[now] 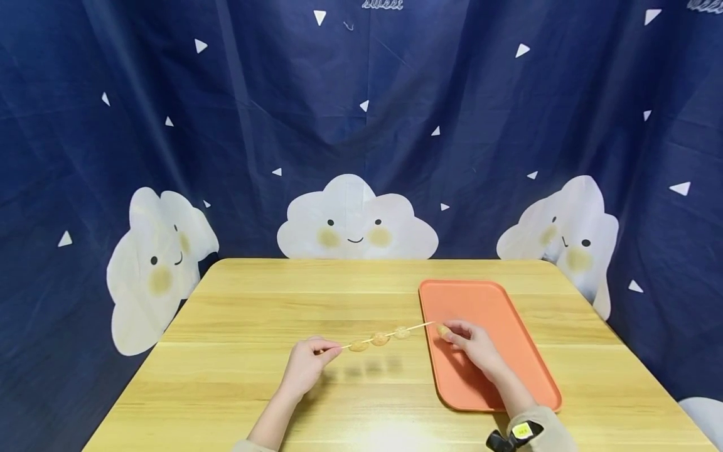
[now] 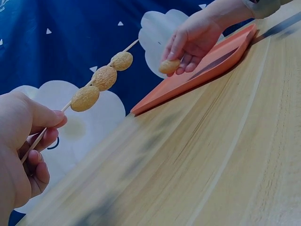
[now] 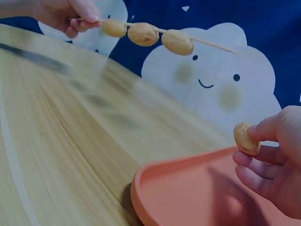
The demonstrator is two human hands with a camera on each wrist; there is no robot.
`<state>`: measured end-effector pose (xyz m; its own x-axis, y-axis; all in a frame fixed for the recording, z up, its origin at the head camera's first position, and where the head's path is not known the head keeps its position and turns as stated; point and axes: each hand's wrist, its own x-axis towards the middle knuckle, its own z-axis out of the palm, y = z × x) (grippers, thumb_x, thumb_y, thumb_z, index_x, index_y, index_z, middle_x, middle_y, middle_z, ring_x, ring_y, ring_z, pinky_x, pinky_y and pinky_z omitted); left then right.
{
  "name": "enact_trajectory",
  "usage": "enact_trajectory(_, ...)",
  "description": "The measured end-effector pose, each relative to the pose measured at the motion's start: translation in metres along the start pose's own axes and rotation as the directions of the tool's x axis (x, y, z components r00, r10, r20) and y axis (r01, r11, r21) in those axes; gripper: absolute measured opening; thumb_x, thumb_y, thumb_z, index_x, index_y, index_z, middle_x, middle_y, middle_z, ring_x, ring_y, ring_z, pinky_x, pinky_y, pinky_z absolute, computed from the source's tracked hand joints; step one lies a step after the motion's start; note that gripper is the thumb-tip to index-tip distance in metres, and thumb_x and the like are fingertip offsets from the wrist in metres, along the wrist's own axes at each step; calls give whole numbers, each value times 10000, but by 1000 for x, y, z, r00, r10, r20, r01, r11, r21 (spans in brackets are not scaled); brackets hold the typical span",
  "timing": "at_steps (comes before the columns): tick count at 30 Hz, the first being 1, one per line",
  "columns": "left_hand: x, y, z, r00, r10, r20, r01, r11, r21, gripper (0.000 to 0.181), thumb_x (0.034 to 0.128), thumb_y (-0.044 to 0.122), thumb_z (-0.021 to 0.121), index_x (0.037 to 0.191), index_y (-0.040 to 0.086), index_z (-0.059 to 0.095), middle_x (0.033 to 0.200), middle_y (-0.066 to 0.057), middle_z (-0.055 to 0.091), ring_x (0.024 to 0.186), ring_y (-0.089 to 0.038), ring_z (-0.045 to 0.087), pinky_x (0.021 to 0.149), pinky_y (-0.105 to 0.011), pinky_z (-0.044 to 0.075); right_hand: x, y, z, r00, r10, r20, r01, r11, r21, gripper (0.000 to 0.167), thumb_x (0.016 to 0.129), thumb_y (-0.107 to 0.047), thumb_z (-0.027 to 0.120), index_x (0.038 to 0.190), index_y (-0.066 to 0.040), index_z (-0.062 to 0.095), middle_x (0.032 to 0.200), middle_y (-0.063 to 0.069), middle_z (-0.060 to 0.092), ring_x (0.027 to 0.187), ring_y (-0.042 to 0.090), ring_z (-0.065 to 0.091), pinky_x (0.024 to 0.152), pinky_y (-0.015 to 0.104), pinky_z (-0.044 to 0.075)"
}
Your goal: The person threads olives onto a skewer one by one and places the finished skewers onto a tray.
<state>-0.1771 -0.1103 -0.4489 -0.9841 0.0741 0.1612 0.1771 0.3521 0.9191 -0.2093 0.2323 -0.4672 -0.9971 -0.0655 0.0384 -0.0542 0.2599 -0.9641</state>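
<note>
A thin wooden skewer is pinched near its lower end by my left hand. Three wrinkled, golden-brown oval food balls are threaded along it, and its bare tip points right. In the head view that tip lies close to my right hand, which is over the orange tray. Between thumb and fingers, the right hand pinches a loose food ball of the same kind, apart from the skewer. Both hands are raised above the table, and the balls cast shadows on it.
The wooden table extends under both hands. The low-rimmed tray lies on its right side. A dark blue curtain with white clouds and triangles hangs behind and beside the table. A black strap device is on the right wrist.
</note>
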Motion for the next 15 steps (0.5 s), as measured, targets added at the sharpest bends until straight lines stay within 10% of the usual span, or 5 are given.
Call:
enact_trajectory(11, -1, 2, 1, 1000, 1, -8, -1, 1000, 9, 116, 797, 97, 708, 877, 16, 730, 826, -38, 652, 713, -133, 486, 612, -235, 387, -9, -12, -3, 995, -29, 97, 7, 976, 218, 442, 894, -3, 558, 1251, 196, 391, 1133, 281, 561, 906, 330, 639, 790, 336, 512)
enact_trajectory(15, 0, -1, 1, 1000, -8, -4, 8, 1000, 14, 102, 793, 106, 714, 865, 38, 736, 789, -8, 633, 668, -128, 452, 579, -233, 371, -15, -20, -4, 989, -61, 135, 40, 987, 153, 466, 858, 11, 599, 1251, 183, 416, 1060, 285, 592, 871, 246, 647, 782, 309, 510)
